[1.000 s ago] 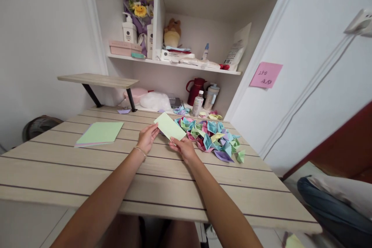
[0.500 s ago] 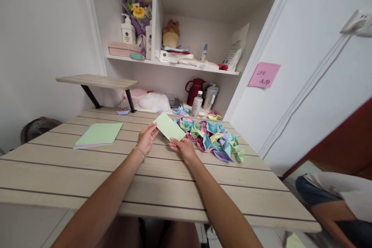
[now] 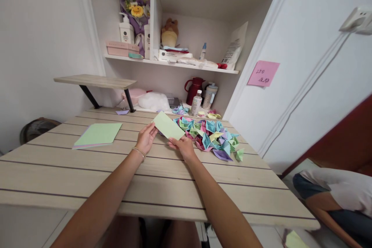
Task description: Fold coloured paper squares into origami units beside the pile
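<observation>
At the middle of the table [image 3: 157, 180], head view: pale green sheet [image 3: 168, 126], slanting down to the right, perhaps doubled over; cannot tell whether touching the wood.
Left hand [image 3: 147, 138]: pinching the sheet's left end between thumb and fingers.
Right hand [image 3: 183, 147]: gripping the lower right corner, thumb on top, other fingers partly hidden beneath.
Sheet handling: best to pinch lightly, close to the edges; keep both ends level and matched before pressing anything flat; stay off the folded papers [image 3: 206, 141], just beside on the right. Likely to crumple under a hard grip.
Stack [image 3: 99, 135]: lying well left, green on top, pink showing below.
Bottle [image 3: 196, 104]: standing upright and capped behind the folded papers; cannot tell how full.
Red jug [image 3: 194, 91] and tumbler [image 3: 209, 97]: standing behind the bottle, hiding whatever may be inside.
Pink box [image 3: 119, 49]: sitting on the shelf [image 3: 171, 64], apparently closed, beneath a pump bottle [image 3: 126, 33] too opaque to judge.
</observation>
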`<state>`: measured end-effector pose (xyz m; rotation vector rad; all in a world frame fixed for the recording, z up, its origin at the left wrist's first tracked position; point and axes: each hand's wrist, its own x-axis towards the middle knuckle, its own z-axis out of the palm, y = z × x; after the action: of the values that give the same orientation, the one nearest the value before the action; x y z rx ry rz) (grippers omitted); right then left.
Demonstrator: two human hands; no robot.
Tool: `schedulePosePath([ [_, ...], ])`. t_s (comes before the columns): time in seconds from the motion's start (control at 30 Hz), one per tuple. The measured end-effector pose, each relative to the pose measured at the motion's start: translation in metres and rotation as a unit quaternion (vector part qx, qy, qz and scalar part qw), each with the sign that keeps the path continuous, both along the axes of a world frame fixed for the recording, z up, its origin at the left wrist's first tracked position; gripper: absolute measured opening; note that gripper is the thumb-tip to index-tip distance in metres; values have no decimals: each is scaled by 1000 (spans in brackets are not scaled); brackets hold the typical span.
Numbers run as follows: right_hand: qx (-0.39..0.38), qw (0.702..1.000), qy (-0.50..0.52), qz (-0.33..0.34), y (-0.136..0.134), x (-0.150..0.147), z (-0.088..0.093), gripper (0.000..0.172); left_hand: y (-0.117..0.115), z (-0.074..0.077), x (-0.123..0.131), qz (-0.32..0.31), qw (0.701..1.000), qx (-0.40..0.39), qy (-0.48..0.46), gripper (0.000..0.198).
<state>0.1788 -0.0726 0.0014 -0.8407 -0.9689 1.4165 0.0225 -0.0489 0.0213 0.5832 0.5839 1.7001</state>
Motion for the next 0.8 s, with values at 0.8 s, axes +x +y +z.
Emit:
schedulePosePath([
  [0.8,22,998,-33,54,0,8,0,30,-4,4,-18,-101,951,-26,291,24],
])
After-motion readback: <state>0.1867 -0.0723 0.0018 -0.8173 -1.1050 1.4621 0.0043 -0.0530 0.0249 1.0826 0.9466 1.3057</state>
